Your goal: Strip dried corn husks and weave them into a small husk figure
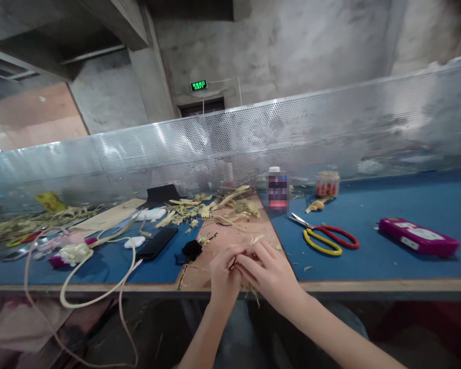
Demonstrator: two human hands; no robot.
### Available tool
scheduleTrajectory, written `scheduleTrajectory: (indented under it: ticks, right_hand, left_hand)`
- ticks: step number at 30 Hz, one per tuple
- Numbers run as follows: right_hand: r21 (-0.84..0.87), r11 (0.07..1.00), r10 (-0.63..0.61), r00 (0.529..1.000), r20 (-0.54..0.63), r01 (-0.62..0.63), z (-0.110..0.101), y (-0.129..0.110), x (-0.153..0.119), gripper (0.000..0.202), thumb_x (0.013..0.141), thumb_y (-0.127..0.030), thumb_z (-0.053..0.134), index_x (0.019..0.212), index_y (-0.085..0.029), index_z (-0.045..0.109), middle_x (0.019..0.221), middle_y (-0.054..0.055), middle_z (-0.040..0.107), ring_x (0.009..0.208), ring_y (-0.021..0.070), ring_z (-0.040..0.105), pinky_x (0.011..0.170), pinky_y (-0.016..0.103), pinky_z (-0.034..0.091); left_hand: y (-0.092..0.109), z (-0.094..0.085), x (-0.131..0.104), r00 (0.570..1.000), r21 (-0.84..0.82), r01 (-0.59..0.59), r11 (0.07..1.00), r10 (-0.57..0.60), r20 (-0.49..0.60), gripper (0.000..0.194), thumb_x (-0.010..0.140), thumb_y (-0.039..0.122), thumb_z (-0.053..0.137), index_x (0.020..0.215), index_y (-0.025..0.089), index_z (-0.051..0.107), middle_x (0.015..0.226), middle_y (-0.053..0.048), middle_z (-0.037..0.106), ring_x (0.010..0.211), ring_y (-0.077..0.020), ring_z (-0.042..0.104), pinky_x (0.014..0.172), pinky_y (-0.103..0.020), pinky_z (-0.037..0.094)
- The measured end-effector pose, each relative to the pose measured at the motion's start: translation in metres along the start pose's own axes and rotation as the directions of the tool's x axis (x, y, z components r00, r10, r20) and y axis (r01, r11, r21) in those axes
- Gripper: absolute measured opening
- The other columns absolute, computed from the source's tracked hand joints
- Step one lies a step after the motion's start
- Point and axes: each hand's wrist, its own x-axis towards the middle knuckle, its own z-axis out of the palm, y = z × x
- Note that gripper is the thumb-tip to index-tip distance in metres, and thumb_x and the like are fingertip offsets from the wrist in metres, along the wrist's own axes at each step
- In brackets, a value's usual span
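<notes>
My left hand and my right hand meet over the front edge of the pinkish-brown board. Both are closed, with fingertips pinched together around something small. A bit of dark material shows between them, but the fingers hide most of it. Thin pale strips stick out below my right hand; whether they are held or lie on the edge I cannot tell. Beyond the hands, dry yellowish plant pieces are heaped on the board. To the left of my left hand lies a small black bundle.
Scissors with red and yellow handles lie right, near a magenta box. A bottle and a jar stand behind. Left are a black phone and a looping cable. A perforated metal screen borders the back.
</notes>
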Motion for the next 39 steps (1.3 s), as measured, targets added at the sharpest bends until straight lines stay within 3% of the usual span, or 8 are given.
scheduleTrajectory:
  ticks: [4, 10, 15, 19, 23, 26, 33, 39]
  right_hand:
    - [0.049, 0.998, -0.046, 0.999, -0.013, 0.047, 0.001, -0.001, 0.001, 0.016, 0.086, -0.019, 0.043, 0.088, -0.020, 0.059, 0.077, 0.006, 0.053, 0.074, 0.0161, 0.048, 0.067, 0.027, 0.040]
    - [0.400, 0.890, 0.257, 0.965, -0.047, -0.217, -0.004, 0.014, -0.002, 0.008, 0.082, -0.022, 0.050, 0.089, -0.019, 0.051, 0.080, 0.003, 0.054, 0.072, 0.0133, 0.053, 0.065, 0.024, 0.047]
    - [0.444, 0.862, 0.267, 0.964, 0.011, -0.244, -0.006, 0.016, -0.005, 0.011, 0.083, -0.017, 0.047, 0.091, -0.018, 0.053, 0.088, 0.006, 0.057, 0.077, 0.0143, 0.056, 0.070, 0.027, 0.049]
    - [0.486, 0.835, 0.312, 0.950, -0.031, -0.258, -0.001, 0.015, -0.001, 0.015, 0.085, -0.016, 0.043, 0.087, -0.018, 0.058, 0.087, 0.007, 0.058, 0.081, 0.0156, 0.058, 0.074, 0.028, 0.049]
    - [0.519, 0.809, 0.328, 0.945, -0.011, -0.275, 0.004, 0.020, 0.001, 0.018, 0.083, -0.018, 0.047, 0.086, -0.017, 0.065, 0.085, 0.007, 0.059, 0.080, 0.0158, 0.059, 0.072, 0.027, 0.050]
    - [0.515, 0.806, 0.345, 0.939, -0.005, -0.293, 0.005, 0.023, 0.001, 0.019, 0.081, -0.019, 0.050, 0.081, -0.016, 0.068, 0.081, 0.007, 0.060, 0.076, 0.0154, 0.059, 0.068, 0.026, 0.051]
    - [0.432, 0.888, 0.186, 0.982, -0.021, -0.159, 0.003, 0.029, 0.000, 0.022, 0.084, -0.014, 0.045, 0.083, -0.019, 0.066, 0.086, 0.006, 0.061, 0.080, 0.0158, 0.058, 0.070, 0.027, 0.049]
    - [0.361, 0.926, 0.123, 0.992, -0.025, -0.106, 0.003, 0.035, 0.000, 0.016, 0.085, -0.014, 0.043, 0.084, -0.018, 0.059, 0.086, 0.007, 0.059, 0.084, 0.0179, 0.052, 0.074, 0.032, 0.045]
  left_hand:
    - [0.000, 0.001, -0.002, 1.000, 0.073, 0.017, 0.997, -0.016, -0.018, 0.031, 0.065, 0.005, 0.043, 0.081, 0.019, 0.065, 0.084, -0.003, 0.067, 0.078, -0.0174, 0.060, 0.074, -0.030, 0.047]
    - [0.001, 0.003, -0.003, 0.999, 0.128, 0.035, 0.991, -0.032, -0.026, 0.019, 0.075, 0.015, 0.051, 0.087, 0.018, 0.065, 0.088, -0.005, 0.067, 0.084, -0.0184, 0.060, 0.079, -0.031, 0.046]
    - [0.003, 0.007, -0.002, 0.998, 0.149, 0.002, 0.989, 0.007, -0.060, 0.015, 0.077, 0.020, 0.054, 0.087, 0.020, 0.065, 0.088, -0.005, 0.067, 0.085, -0.0180, 0.061, 0.079, -0.031, 0.047]
    - [0.002, 0.007, -0.003, 0.999, 0.185, 0.002, 0.983, 0.007, -0.047, 0.018, 0.079, 0.019, 0.052, 0.092, 0.020, 0.064, 0.093, -0.006, 0.066, 0.088, -0.0175, 0.060, 0.081, -0.031, 0.046]
    - [0.002, 0.009, -0.007, 0.995, 0.146, 0.080, 0.986, -0.071, -0.067, 0.042, 0.080, 0.018, 0.049, 0.122, 0.021, 0.044, 0.092, -0.005, 0.065, 0.086, -0.0160, 0.061, 0.081, -0.030, 0.045]
    - [0.001, 0.012, -0.008, 0.992, 0.082, 0.109, 0.991, -0.103, -0.073, 0.054, 0.081, 0.017, 0.047, 0.131, 0.019, 0.028, 0.087, -0.004, 0.066, 0.083, -0.0146, 0.061, 0.082, -0.031, 0.045]
    - [0.001, 0.016, -0.007, 0.980, -0.044, 0.165, 0.985, -0.169, -0.103, 0.065, 0.078, 0.021, 0.054, 0.134, 0.018, 0.020, 0.082, -0.004, 0.066, 0.082, -0.0160, 0.062, 0.084, -0.035, 0.045]
    - [0.007, 0.015, -0.001, 0.956, -0.180, 0.242, 0.954, -0.266, -0.122, 0.067, 0.075, 0.022, 0.058, 0.132, 0.017, 0.023, 0.079, -0.003, 0.066, 0.079, -0.0153, 0.063, 0.083, -0.034, 0.046]
